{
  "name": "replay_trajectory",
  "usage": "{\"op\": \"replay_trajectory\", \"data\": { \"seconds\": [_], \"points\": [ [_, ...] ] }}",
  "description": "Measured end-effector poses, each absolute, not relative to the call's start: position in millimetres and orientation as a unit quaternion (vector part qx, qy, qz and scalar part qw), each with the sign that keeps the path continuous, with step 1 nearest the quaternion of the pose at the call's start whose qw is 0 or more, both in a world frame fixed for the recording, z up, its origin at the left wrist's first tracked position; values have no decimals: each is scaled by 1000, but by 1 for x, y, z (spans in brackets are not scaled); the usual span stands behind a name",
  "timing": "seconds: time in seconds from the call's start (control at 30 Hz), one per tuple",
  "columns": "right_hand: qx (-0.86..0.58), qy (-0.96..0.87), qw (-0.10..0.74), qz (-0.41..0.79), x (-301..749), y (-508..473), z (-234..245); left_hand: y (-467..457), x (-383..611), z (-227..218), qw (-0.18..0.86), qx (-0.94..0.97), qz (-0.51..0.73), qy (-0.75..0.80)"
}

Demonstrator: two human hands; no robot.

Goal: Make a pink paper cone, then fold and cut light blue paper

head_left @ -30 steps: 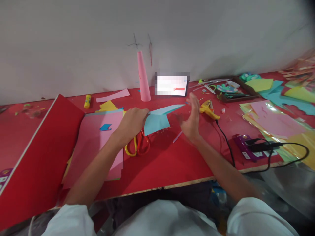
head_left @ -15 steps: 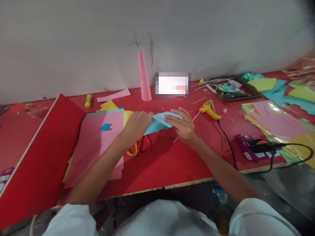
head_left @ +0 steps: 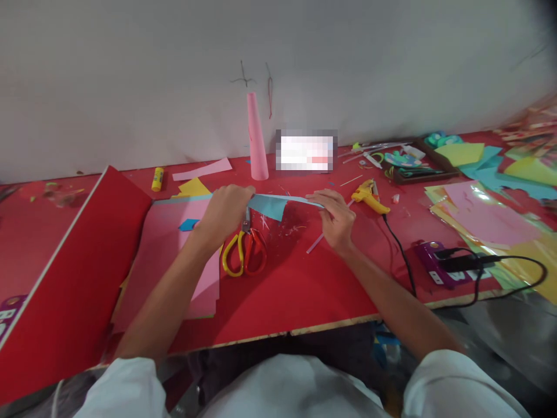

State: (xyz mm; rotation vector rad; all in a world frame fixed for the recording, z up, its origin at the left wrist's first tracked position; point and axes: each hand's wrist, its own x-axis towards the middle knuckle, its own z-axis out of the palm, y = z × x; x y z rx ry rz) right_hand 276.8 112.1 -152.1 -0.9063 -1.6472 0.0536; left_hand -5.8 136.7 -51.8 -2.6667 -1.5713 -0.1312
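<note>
A sheet of light blue paper (head_left: 268,206) stretches between my two hands above the red table. My left hand (head_left: 227,210) is closed on its left end, over the edge of the pink paper stack (head_left: 167,244). At the other end, my right hand (head_left: 336,217) pinches the paper between thumb and fingers. The sheet looks curled, with one flap hanging down near the middle. Just below it lie scissors (head_left: 246,249) with one yellow and one red handle. A clear glue stick (head_left: 315,244) rests under my right hand.
A pink paper cone (head_left: 257,142) stands near the wall. On the right are a yellow glue gun (head_left: 369,196), a purple power strip (head_left: 439,264) and a dark tray (head_left: 435,173). A red board (head_left: 82,273) slants up at left, beside a yellow glue tube (head_left: 157,179).
My hands have moved apart, the left one further left and the right one slightly right. The blue paper is seen more edge-on, and more of the scissors is uncovered.
</note>
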Motion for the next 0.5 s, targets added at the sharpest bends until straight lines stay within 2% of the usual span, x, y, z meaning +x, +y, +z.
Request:
{"op": "replay_trajectory", "data": {
  "seconds": [0.33, 0.43, 0.5],
  "points": [
    [-498, -609, 607, 112, 285, 119, -154, 142, -20, -48, 79, -809, -87, -576],
    [-537, -514, 649, 160, 298, 129, -156, 148, -28, -45, 42, -787, -142, -599],
    [-535, -469, 663, 233, 304, 137, -160, 151, -29, -46, -34, -782, -204, -587]
  ]
}}
